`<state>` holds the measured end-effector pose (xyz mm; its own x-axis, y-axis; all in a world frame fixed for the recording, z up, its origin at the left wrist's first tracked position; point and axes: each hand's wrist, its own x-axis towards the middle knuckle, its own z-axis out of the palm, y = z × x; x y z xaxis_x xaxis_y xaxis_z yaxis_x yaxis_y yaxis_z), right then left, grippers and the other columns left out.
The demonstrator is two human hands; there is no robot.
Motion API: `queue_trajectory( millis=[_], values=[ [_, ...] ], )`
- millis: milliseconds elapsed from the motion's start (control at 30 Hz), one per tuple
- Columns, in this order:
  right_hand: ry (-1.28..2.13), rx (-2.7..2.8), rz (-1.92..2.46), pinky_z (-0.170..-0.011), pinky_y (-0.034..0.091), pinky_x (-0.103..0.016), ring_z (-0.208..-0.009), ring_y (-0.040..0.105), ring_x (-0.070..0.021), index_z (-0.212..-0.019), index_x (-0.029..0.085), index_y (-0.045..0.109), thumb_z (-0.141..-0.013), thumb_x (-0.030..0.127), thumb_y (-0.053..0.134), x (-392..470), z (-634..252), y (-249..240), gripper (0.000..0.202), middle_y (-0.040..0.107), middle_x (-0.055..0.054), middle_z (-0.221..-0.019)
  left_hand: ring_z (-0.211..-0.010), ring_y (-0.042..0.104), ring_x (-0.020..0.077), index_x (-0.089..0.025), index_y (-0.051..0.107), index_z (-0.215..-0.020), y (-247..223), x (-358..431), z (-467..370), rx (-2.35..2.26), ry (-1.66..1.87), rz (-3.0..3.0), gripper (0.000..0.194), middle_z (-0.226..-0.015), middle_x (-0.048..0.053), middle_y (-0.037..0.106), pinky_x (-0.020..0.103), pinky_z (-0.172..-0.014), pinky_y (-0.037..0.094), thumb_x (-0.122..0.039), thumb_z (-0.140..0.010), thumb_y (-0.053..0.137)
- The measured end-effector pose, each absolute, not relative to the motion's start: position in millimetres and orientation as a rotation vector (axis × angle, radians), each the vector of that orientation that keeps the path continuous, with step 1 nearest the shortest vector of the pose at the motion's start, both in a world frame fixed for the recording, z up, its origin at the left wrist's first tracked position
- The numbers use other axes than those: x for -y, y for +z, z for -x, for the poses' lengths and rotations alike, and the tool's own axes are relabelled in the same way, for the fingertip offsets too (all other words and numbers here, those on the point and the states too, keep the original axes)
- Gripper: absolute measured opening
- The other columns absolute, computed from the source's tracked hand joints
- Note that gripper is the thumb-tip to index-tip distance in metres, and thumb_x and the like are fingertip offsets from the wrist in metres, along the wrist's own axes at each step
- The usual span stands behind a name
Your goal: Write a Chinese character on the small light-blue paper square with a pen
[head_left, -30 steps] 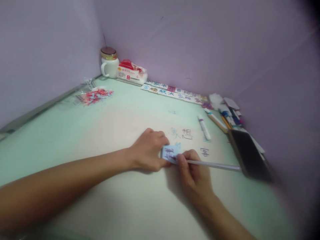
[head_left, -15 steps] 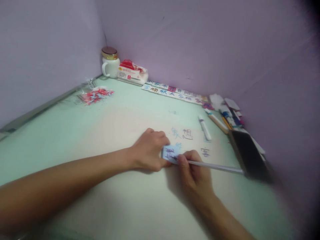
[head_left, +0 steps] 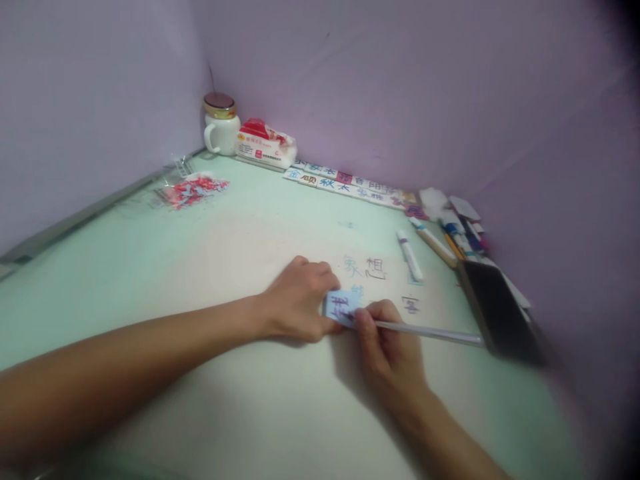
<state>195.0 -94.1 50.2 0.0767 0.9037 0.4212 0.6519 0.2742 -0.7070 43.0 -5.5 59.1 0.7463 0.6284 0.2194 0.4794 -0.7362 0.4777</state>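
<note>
My left hand (head_left: 303, 300) rests on the table with its fingers closed around a small light-blue rubber block (head_left: 342, 301). A purple Chinese character covers the block's upper face. In a pen grip, my right hand (head_left: 393, 343) holds a slim silver carving knife (head_left: 433, 332). The knife's dark tip meets the block's face near the right side of the character; my fingertips partly hide it. Its long handle points right, toward a black phone-like slab (head_left: 495, 307). Blue and purple characters (head_left: 375, 268) are marked on the white tabletop just beyond the block.
A white marker (head_left: 410, 257) lies right of the written characters. More pens (head_left: 455, 240) cluster by the right wall. Character tiles (head_left: 345, 187) line the back wall, beside a tissue pack (head_left: 266, 145) and a lidded white mug (head_left: 221, 130). Red and blue shavings (head_left: 196, 191) are heaped at left.
The knife's handle end has shifted very slightly left. Both hands and the block stay in nearly the same place.
</note>
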Motion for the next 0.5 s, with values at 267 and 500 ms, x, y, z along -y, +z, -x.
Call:
queue_trajectory(
  millis=[267, 500],
  values=[
    [0.369, 1.648, 1.466, -0.046, 0.028, -0.025, -0.045, 0.037, -0.0104, -0.07, 0.021, 0.044, -0.09, 0.023, 0.043, 94.1, -194.4, 50.8, 0.02, 0.041, 0.006, -0.053, -0.08, 0.058, 0.0224, -0.014, 0.062, -0.089, 59.2, 5.3, -43.0, -0.838, 0.527, -2.562, 0.04, -0.089, 0.007, 0.063, 0.039, -0.08, 0.036, -0.045, -0.066, 0.07],
    [0.343, 1.682, 1.513, -0.045, 0.026, -0.025, -0.044, 0.036, -0.0102, -0.068, 0.021, 0.041, -0.09, 0.025, 0.043, 93.9, -194.1, 51.5, 0.022, 0.038, 0.007, -0.052, -0.08, 0.059, 0.0212, -0.016, 0.062, -0.087, 59.0, 5.3, -43.5, -0.858, 0.52, -2.562, 0.038, -0.089, 0.005, 0.063, 0.039, -0.081, 0.037, -0.046, -0.066, 0.07]
  ],
)
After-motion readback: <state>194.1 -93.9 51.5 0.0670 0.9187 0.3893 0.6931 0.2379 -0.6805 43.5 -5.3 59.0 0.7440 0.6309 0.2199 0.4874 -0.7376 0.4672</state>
